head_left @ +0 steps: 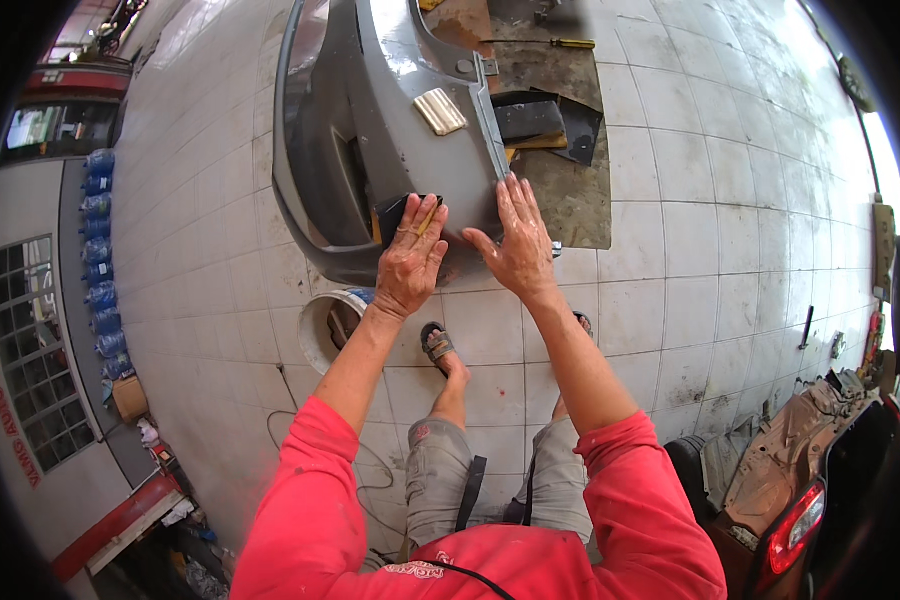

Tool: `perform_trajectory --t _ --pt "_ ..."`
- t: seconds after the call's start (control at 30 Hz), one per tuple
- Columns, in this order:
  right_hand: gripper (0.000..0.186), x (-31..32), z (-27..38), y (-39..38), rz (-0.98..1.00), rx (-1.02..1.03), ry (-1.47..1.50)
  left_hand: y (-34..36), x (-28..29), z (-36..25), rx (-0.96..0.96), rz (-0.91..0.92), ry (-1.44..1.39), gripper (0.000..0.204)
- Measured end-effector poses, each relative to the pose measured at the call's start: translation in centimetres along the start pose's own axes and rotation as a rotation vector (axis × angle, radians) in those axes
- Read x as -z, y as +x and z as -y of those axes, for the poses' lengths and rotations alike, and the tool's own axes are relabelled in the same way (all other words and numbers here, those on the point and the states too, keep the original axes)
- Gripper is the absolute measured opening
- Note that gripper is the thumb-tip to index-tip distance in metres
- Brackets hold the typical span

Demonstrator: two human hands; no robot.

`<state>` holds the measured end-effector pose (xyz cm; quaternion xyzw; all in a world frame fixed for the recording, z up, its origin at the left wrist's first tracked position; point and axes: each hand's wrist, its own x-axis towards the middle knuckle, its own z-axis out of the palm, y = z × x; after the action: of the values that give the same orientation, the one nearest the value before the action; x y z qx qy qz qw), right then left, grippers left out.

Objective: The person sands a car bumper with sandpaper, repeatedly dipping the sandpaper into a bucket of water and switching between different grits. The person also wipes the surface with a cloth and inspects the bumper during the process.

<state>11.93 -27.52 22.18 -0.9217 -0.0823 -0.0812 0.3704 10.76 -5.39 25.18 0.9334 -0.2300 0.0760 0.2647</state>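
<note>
Left hand (pixel 413 255) lying over a dark sheet (pixel 392 218) at the grey bumper's (pixel 460 170) near end, right hand (pixel 518 245) flat by its right edge! Ridged cream block (pixel 439 111) farther up; yellow-handled tool (pixel 574 44) near the worn board's (pixel 582 205) right edge; white bucket (pixel 310 340) below.
</note>
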Motion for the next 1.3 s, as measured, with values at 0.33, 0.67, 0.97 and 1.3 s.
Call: perform_trajectory --t 0.33,0.67,0.97,1.3 --pt "0.056 -2.3 4.2 17.5 0.069 0.143 -0.184 1.3 2.0 0.1 -0.024 -0.015 -0.041 0.064" --pt "0.05 -5.0 6.8 8.2 -0.08 0.421 -0.09 0.2 1.0 4.5 0.622 -0.429 -0.392 0.048" --pt "0.049 -4.0 2.0 13.2 -0.152 0.207 -0.074 2.3 0.7 3.0 0.489 -0.394 -0.296 0.047" --pt "0.074 -3.1 -1.6 -0.1 -0.29 -0.196 0.105 5.5 1.5 0.1 0.073 -0.024 0.214 0.054"
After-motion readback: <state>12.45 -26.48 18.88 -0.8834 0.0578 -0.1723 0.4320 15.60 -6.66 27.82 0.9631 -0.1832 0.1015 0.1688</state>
